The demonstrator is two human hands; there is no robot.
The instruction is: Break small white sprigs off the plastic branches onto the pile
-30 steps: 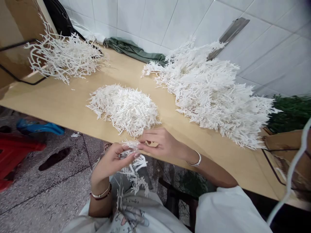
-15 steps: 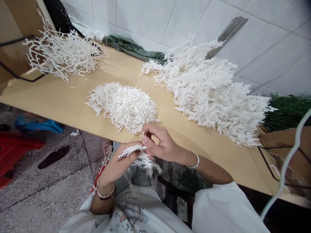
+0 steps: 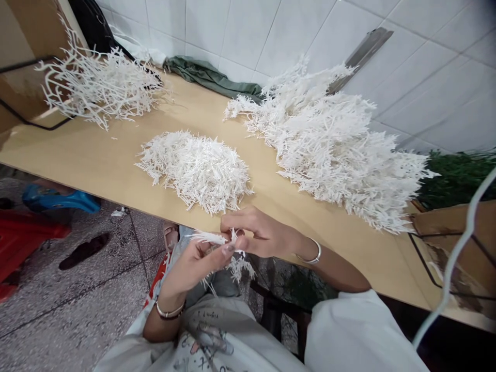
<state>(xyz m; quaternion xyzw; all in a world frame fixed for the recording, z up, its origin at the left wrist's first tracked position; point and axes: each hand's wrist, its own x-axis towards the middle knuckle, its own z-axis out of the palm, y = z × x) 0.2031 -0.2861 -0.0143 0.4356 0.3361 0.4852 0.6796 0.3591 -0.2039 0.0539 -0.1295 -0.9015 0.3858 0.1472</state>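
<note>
My left hand is closed round a white, feathery plastic sprig, its fine tips fanning out past the fingers. Pinched at the sprig's near end is my right hand, thumb and forefinger close against the left thumb. Below the two hands hangs more white branching plastic; whether it joins the held sprig is hidden by the fingers. Just beyond the hands lies a heap of short white sprigs on the tan table.
A larger pile of frilly white branches covers the table's right side. Bare white stems are heaped at the far left. Dark green cloth lies along the tiled wall. A white cable crosses at right.
My left thumb has come up to meet my right fingers. My right hand has lowered slightly, and its fingers have closed in on the sprig.
</note>
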